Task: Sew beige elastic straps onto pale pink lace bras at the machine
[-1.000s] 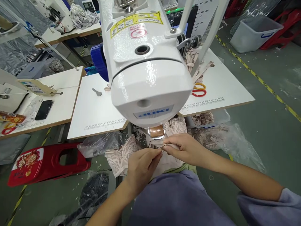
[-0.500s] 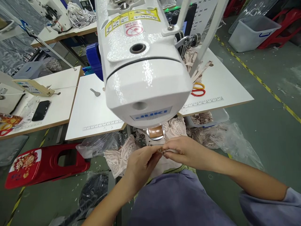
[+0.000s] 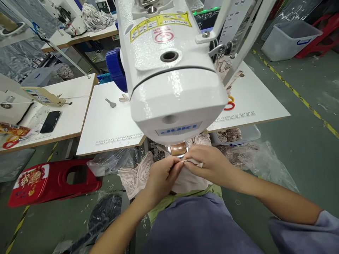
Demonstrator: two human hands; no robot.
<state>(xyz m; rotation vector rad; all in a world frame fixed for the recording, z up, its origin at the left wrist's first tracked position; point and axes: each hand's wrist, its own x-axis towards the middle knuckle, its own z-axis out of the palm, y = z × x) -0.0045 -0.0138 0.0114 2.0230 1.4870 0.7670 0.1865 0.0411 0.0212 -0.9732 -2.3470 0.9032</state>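
Observation:
In front of me stands a white sewing machine, its head hiding the needle area. Just below its front edge, my left hand pinches a pale beige strip of fabric between thumb and fingers. My right hand grips the same strip, and a short end sticks out over its thumb. The fingertips of both hands meet close to a shiny brown part under the machine head. Beige lace bras lie to the left of my hands and behind them, partly covered.
White table panels flank the machine; red-handled scissors and beige straps lie on the right one, a small grey tool on the left. A red stool stands at lower left. A clear bin of beige pieces sits under the right panel.
My right hand has turned, with more of the beige strip showing over its thumb. Both hands stay together below the machine head. The whole view has shifted slightly.

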